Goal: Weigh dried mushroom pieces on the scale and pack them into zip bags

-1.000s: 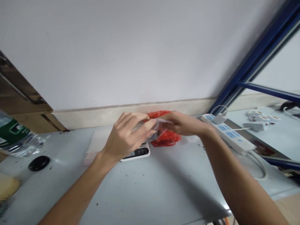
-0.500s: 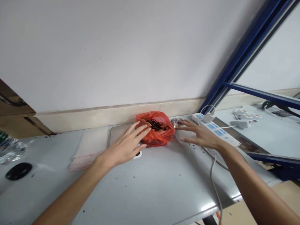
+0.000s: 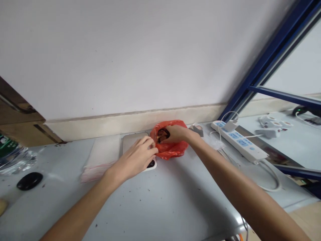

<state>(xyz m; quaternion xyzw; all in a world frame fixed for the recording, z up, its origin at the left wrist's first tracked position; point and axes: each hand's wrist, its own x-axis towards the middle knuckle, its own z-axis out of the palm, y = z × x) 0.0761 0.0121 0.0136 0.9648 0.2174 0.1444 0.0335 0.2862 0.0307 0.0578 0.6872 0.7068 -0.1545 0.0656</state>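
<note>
A crumpled red plastic bag (image 3: 173,152) stands with its mouth open against the foot of the wall. Dark brown dried pieces (image 3: 163,135) show inside it. My left hand (image 3: 139,154) is closed on the bag's left rim, thumb and fingers pinching the plastic. Into the mouth from the right reaches my right hand (image 3: 177,134), its fingertips down among the dried pieces and hidden. Just left of the bag is a kitchen scale (image 3: 131,140) with a flat metal plate and white edge, partly covered by my left hand.
Left of the scale lies a stack of clear bags with pink edges (image 3: 100,160). A black oval object (image 3: 30,181) and a clear plastic package (image 3: 15,157) are farther left. A white power strip (image 3: 239,140) with cables lies right, by a blue metal frame (image 3: 240,90).
My right hand has moved left from beside the bag into its mouth. My left hand, spread before, has closed on the rim. The view has shifted slightly.
</note>
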